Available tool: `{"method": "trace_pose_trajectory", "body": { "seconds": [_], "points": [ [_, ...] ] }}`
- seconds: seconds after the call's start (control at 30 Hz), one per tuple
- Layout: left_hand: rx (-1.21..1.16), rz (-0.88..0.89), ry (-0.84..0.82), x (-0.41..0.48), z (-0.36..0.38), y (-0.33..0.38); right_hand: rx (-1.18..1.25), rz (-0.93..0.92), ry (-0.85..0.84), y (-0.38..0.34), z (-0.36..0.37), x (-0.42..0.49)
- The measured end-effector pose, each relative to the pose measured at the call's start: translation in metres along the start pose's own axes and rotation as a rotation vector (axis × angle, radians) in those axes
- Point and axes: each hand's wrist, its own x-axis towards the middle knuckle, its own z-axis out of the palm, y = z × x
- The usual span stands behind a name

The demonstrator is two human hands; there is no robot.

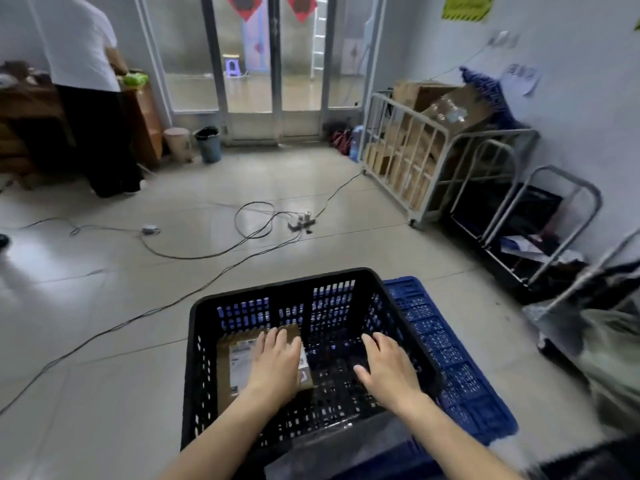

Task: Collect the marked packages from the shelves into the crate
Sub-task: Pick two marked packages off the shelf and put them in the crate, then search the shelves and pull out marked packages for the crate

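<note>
Left hand lay flat on the package in our crate.
Right hand hovered beside it, spread and empty; we needed the package seated flush.

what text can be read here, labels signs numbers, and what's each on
None is legible.
Label on the cardboard package in the black crate: print and codes, too blurred.
Yellow-green sign on the right wall: too blurred.
Red decorations on the glass door: no readable character.
White paper on the same wall: blue marks, unreadable.
</note>
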Motion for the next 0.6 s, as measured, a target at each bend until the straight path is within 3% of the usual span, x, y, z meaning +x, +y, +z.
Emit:
{"method": "trace_pose_trajectory", "body": {
  "seconds": [0.6],
  "points": [
    [-0.039,0.627,0.161,-0.073,-0.070,0.239,-0.085,0.476,0.306,0.135,-0.108,-0.233]
  ]
}}
